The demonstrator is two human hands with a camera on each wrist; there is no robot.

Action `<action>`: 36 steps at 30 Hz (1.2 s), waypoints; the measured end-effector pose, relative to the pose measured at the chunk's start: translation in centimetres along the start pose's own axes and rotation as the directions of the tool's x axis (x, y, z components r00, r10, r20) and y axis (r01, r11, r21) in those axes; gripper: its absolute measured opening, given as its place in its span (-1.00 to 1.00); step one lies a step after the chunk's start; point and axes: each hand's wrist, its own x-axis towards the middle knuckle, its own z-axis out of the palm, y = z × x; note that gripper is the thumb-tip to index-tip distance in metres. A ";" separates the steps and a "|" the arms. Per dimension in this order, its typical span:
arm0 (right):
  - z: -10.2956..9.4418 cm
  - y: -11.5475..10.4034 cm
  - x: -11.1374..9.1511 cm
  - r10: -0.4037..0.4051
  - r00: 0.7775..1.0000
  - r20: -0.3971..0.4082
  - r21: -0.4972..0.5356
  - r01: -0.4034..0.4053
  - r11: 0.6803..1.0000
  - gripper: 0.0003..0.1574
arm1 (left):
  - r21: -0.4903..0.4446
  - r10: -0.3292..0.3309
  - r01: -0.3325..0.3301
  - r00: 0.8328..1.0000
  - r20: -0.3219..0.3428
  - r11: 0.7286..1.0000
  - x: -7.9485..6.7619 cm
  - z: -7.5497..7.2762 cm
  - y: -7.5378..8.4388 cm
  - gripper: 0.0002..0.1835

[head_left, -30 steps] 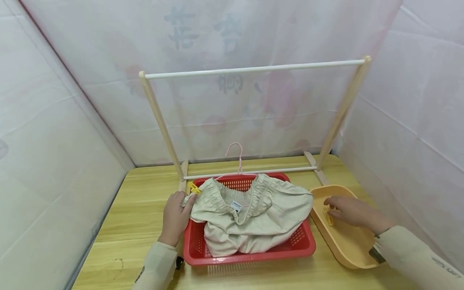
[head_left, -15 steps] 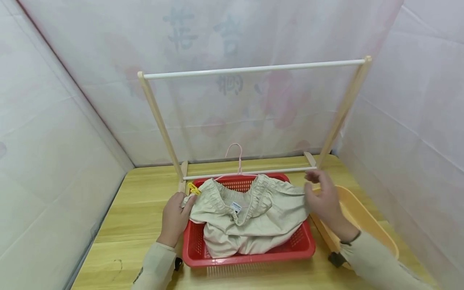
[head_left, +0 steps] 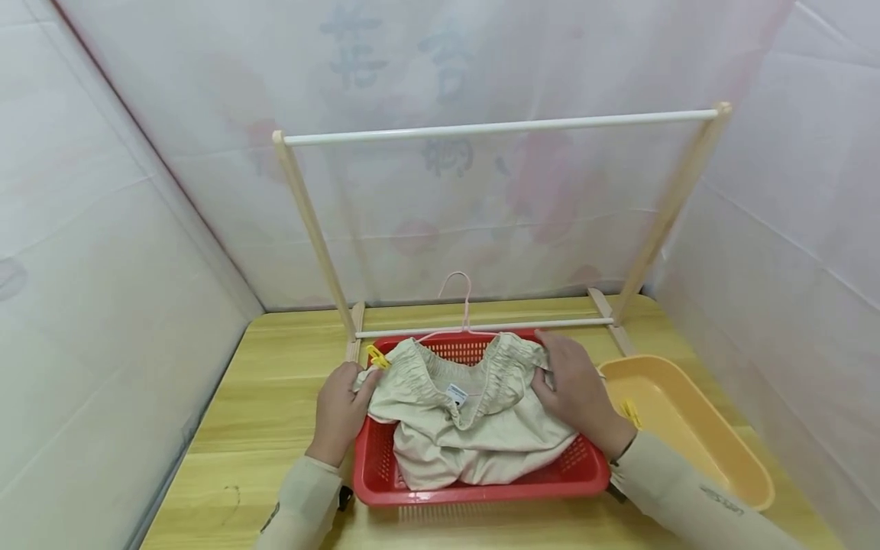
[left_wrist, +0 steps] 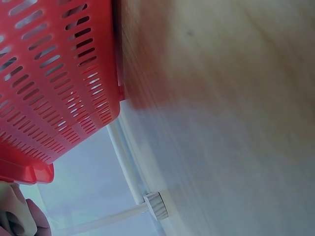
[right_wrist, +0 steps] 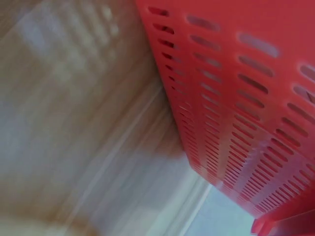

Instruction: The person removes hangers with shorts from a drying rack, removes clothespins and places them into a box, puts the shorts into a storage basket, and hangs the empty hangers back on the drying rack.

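Note:
Beige elastic-waist pants (head_left: 481, 428) lie bunched over the red basket (head_left: 481, 495), the waistband spread at the far side. A pink hanger (head_left: 466, 305) sits behind the waistband, its hook standing up. One yellow clothespin (head_left: 377, 356) is on the waistband's left end. My left hand (head_left: 341, 409) grips the cloth beside that clothespin; cloth between fingers also shows at the lower corner of the left wrist view. On the right end, my right hand (head_left: 577, 389) holds the pants with thumb and fingers around the edge; some fingertips are hidden. The right wrist view shows mainly the basket wall.
A wooden rack with a white top bar (head_left: 502, 128) stands behind the basket. To the right, an orange tray (head_left: 687, 420) holds a yellow clothespin (head_left: 630, 413), partly hidden by my sleeve. Fabric walls enclose the table on the left, back and right.
My right hand has moved left from the tray to the right end of the pants and drawn that side inward. The left hand keeps its hold. The head view has shifted slightly.

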 end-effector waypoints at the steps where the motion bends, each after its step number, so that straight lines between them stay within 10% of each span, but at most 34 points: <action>1: 0.0 0.0 0.0 0.008 1.000 -0.001 0.001 -0.008 1.000 -0.26 | 0.001 0.000 0.000 1.000 -0.002 1.000 0.0 0.0 0.0 -0.65; 14: 0.0 -0.4 0.0 0.129 0.992 -0.006 -0.026 -0.129 0.991 -0.78 | -0.017 -0.001 0.001 1.000 0.001 1.000 0.2 -0.1 -0.4 -0.65; 21: 0.6 -0.1 -0.3 0.151 0.984 -0.098 0.050 -0.147 0.988 -0.83 | -0.276 0.056 -0.058 0.998 -0.013 0.959 0.8 -0.1 -1.8 -0.74; 27: 0.4 -0.1 -0.2 0.149 0.979 -0.139 0.063 -0.141 0.988 -0.73 | -0.482 -0.052 0.089 0.994 0.091 0.871 1.5 -0.5 -1.3 -0.70; 36: 0.1 0.1 0.0 0.089 0.975 -0.202 0.100 -0.070 0.993 -0.73 | -0.485 -0.203 0.242 0.970 0.132 0.840 1.6 -1.6 1.7 -0.74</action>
